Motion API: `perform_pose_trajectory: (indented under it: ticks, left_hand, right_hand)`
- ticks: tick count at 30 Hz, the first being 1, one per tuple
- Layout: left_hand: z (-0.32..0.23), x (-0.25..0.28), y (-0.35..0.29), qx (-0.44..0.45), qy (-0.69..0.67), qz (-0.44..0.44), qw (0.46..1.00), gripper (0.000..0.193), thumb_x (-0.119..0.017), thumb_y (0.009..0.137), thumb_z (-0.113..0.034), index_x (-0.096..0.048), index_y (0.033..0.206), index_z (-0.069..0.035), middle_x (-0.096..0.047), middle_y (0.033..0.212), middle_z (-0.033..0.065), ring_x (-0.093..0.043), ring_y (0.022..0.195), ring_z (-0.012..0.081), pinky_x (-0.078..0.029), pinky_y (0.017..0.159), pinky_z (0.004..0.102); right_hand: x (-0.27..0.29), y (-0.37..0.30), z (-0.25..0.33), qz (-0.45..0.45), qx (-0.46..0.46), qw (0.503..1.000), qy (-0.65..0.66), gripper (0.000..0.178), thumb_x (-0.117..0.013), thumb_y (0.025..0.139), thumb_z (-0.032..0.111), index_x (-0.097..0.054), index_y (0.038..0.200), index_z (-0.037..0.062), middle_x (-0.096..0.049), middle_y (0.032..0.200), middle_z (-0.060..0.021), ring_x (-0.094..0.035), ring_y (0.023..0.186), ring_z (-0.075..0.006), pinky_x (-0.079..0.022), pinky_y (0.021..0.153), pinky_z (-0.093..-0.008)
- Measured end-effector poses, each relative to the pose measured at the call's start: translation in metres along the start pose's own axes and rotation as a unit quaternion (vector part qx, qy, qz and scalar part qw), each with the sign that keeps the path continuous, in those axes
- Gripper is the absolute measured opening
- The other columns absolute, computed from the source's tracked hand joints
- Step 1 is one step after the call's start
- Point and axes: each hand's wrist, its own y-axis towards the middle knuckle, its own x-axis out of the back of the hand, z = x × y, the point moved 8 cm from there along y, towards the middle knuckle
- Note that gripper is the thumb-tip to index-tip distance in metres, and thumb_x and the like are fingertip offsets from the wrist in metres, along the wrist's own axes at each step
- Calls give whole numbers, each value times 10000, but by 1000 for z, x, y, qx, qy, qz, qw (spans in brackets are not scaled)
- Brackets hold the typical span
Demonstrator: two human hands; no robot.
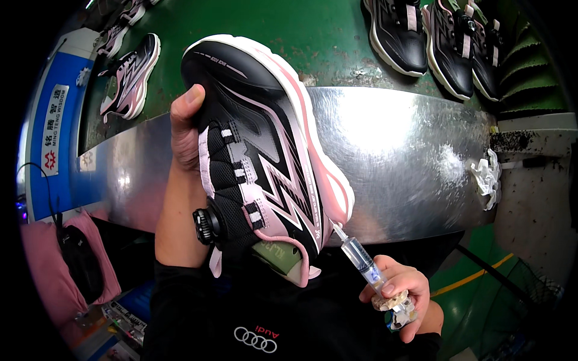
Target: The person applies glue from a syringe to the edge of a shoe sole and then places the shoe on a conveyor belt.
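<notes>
A black and pink sneaker with a white and pink sole is held up at the middle, its toe pointing away and its side facing me. My left hand grips it from the left, thumb on the upper; the other fingers are hidden behind the shoe. A dial sits on its tongue, and a green insole shows in the opening. My right hand is closed around a clear syringe with whitish residue about its plunger end. The syringe's tip meets the sole's edge near the heel.
Below the shoe lies a shiny metal plate on a green bench. Several black sneakers stand at the far right, another sneaker at the far left. A crumpled whitish scrap lies on the plate's right end.
</notes>
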Motion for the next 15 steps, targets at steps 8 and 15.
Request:
perform_pose_trajectory:
  ticks: [8, 15]
  left_hand:
    - [-2, 14, 5, 7, 1, -36, 999, 448, -579, 820, -317, -546, 1145, -10, -615, 1096, 134, -597, 985, 245, -470, 891, 371]
    - [-1, 17, 7, 24, 14, -63, 998, 416, -576, 823, -323, -571, 1103, -15, -631, 1055, 125, -619, 932, 238, -496, 851, 362]
  right_hand:
    - [3, -4, -4, -17, 3, 1000, -17, 727, -781, 623, 504, -574, 1109, 5, -661, 915, -134, -574, 722, -203, -342, 632, -302]
    - [4, -7, -7, -21, 13, 999, -24, 714, -786, 614, 499, -588, 1084, 0, -657, 929, -134, -546, 698, -202, -350, 621, -303]
